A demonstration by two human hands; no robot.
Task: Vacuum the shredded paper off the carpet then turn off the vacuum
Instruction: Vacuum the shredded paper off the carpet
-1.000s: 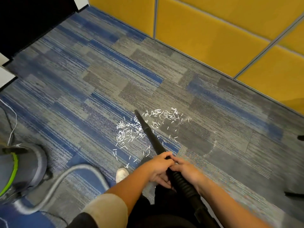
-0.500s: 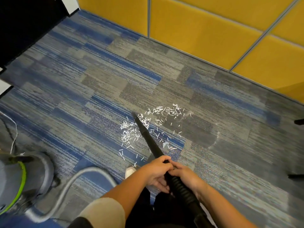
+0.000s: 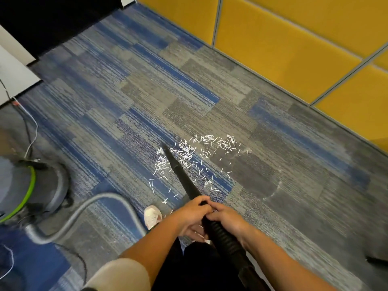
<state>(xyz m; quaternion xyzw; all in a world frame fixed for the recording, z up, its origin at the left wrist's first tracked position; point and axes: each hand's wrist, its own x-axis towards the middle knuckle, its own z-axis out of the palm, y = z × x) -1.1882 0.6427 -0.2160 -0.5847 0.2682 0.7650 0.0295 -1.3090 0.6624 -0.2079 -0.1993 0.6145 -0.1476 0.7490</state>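
Thinned paper (image 3: 185, 153) left of wand (image 3: 184, 181). Gripping wand: left hand (image 3: 192, 215), right hand (image 3: 227, 220), fingers curled round, hands touching.

Short white shredded paper strips (image 3: 184, 152): loose scatter on the blue-and-grey striped carpet tiles (image 3: 147, 91), densest at the middle, thinner toward the near edge.

Black tapered plastic vacuum nozzle (image 3: 180, 175): slanted down, tip at the carpet on the far-left side of the scatter, strips on both sides of it. A black ribbed hose cuff (image 3: 225, 236) joins its near end.

Grey drum vacuum body with green band (image 3: 42, 190): upright on the carpet, well to the left. A grey flexible hose (image 3: 90, 203) lies in an arc beside it.
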